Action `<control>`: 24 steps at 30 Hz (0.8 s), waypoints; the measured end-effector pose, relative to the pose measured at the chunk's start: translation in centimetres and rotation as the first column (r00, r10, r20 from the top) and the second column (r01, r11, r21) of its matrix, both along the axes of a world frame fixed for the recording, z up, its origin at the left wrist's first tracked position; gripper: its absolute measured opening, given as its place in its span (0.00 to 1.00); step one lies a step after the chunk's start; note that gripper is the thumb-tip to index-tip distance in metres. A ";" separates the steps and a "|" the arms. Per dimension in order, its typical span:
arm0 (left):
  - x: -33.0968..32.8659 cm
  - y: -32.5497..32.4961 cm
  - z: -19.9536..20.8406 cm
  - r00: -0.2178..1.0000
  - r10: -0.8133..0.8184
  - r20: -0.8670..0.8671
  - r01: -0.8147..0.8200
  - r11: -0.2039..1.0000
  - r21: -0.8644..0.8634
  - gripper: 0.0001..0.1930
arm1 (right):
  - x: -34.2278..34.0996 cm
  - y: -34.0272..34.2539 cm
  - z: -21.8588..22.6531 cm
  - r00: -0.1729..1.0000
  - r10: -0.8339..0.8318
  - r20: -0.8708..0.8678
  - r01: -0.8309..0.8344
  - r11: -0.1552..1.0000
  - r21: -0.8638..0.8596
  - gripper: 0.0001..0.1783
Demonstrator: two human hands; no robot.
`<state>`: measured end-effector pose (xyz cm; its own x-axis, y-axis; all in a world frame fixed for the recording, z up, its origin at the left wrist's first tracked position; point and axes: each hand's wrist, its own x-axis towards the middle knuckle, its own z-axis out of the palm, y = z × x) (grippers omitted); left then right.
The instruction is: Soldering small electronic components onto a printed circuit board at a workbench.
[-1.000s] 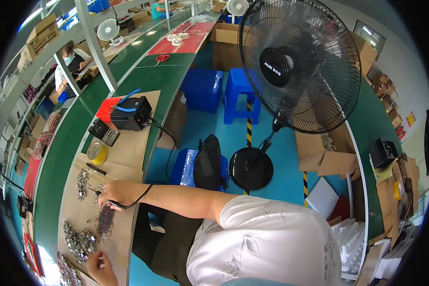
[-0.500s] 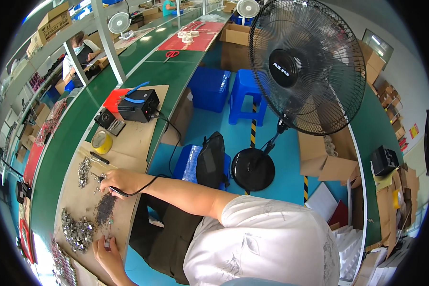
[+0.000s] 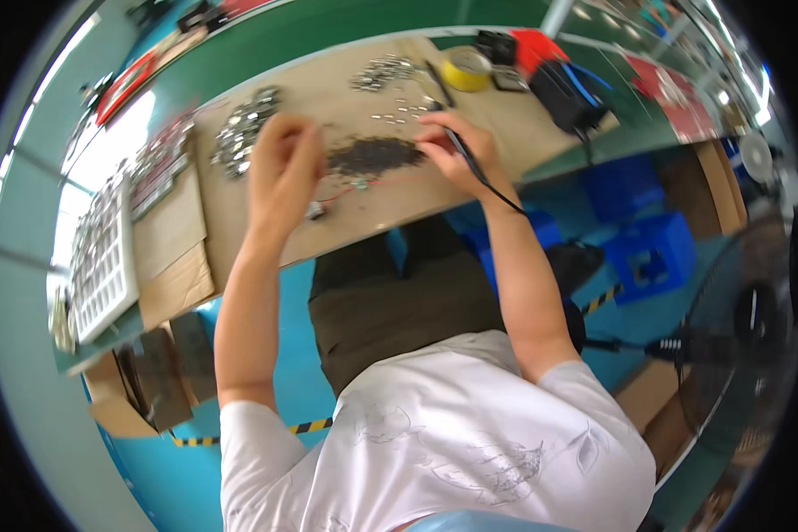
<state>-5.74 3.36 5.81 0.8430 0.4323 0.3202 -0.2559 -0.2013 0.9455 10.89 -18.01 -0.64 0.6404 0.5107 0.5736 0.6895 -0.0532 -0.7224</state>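
Observation:
My right hand (image 3: 459,160) is closed around a black soldering iron (image 3: 466,154), its cord trailing down past the wrist. Small silver pieces (image 3: 399,113) lie scattered just beyond that hand. My left hand (image 3: 285,164) is raised beside a heap of shiny metal parts (image 3: 239,133). Its fingers look curled but are smeared by motion, so anything in them cannot be made out. Between the hands spreads a pile of tiny dark parts (image 3: 374,156). A small metal part (image 3: 316,210) with thin red wire lies close to the table's near edge.
Brown cardboard (image 3: 355,84) covers the green bench. Another silver pile (image 3: 383,73), a yellow roll (image 3: 466,71) and a black box-shaped unit (image 3: 569,96) stand along the far side. At the left is a white tray (image 3: 106,288). A fan (image 3: 754,310) and blue stool (image 3: 652,257) are at right.
The view has turned, bringing the bench across the front. My left hand has left the small wired part and now is near the metal heap. The soldering iron stays in my right hand.

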 end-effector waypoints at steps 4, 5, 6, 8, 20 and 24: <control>3.0 3.2 -0.7 0.990 0.046 -0.133 -0.051 0.998 -0.038 0.05 | 0.1 2.5 -3.4 0.992 0.098 -0.080 -0.097 0.995 0.018 0.20; 3.3 3.2 -0.3 0.986 0.024 -0.166 -0.021 1.000 0.017 0.05 | -0.9 2.2 -2.6 0.992 0.096 -0.086 -0.095 0.995 0.013 0.20; 4.3 3.5 0.2 0.978 0.003 -0.206 0.012 0.997 0.071 0.05 | -1.2 2.0 -1.8 0.991 0.094 -0.098 -0.094 0.996 0.008 0.19; 6.2 4.5 -0.8 0.970 -0.067 -0.234 0.108 0.980 0.166 0.05 | -1.6 1.6 -1.2 0.995 0.048 -0.092 -0.053 0.997 -0.053 0.19; 7.5 1.4 -3.0 0.915 -0.085 -0.395 0.090 0.996 -0.005 0.11 | 0.1 0.7 -0.8 0.982 0.177 0.058 -0.169 0.978 -0.124 0.19; 8.0 1.8 -5.1 0.937 -0.033 -0.348 0.090 0.985 0.148 0.10 | -0.6 0.9 -0.2 0.985 0.164 0.051 -0.156 0.978 -0.140 0.20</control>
<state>2.24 5.16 0.75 0.9368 0.3434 0.0674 0.0612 -0.3505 0.9346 10.31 -17.12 -0.79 0.5096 0.6792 0.5282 0.7399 -0.0326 -0.6720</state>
